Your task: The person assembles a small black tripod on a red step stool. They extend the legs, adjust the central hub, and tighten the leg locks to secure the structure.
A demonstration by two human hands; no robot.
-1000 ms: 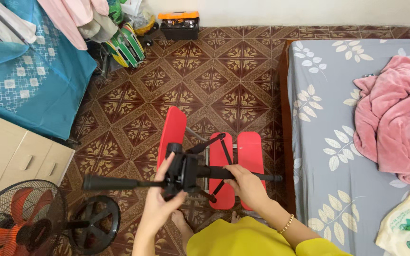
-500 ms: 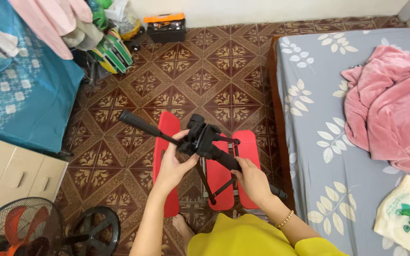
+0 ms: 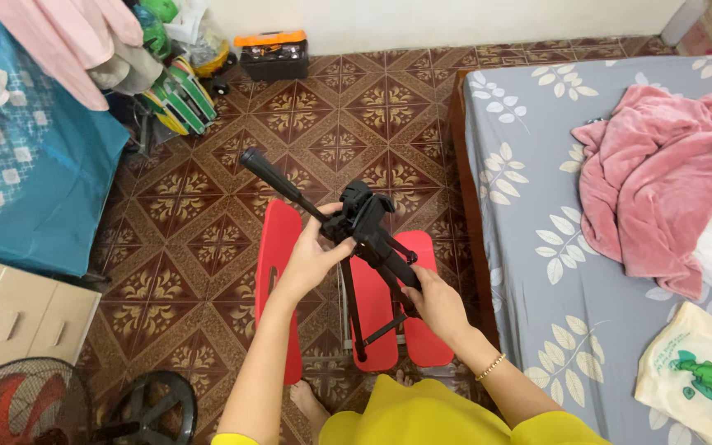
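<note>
Brown patterned floor tiles fill the room beneath us, with a bed in a grey leaf-print sheet along one side and a pink blanket heaped on it, and right in the middle of our view we have the black tripod up off the floor, held in both hands above a red folding stool. Our left hand is wrapped around the head end, fingers curled and pressed onto the dark mount just below where the long pan handle juts away up and to the left, with the thumb lying along the near side. That grip reads as the steadying one, we'd say, since the heavy head would tip the whole thing otherwise. Our right hand is lower down, fingers closed around the bundled legs (a thin gold bracelet shows at that wrist), so the tripod runs slantwise between the two hands, head high and left, legs low and right, with one thin brace hanging down towards the stool. Neither hand is spread; both are clamped on. Off to the side we catch a toolbox with an orange lid by the wall, a blue cloth over furniture, and a floor fan at the bottom corner.
</note>
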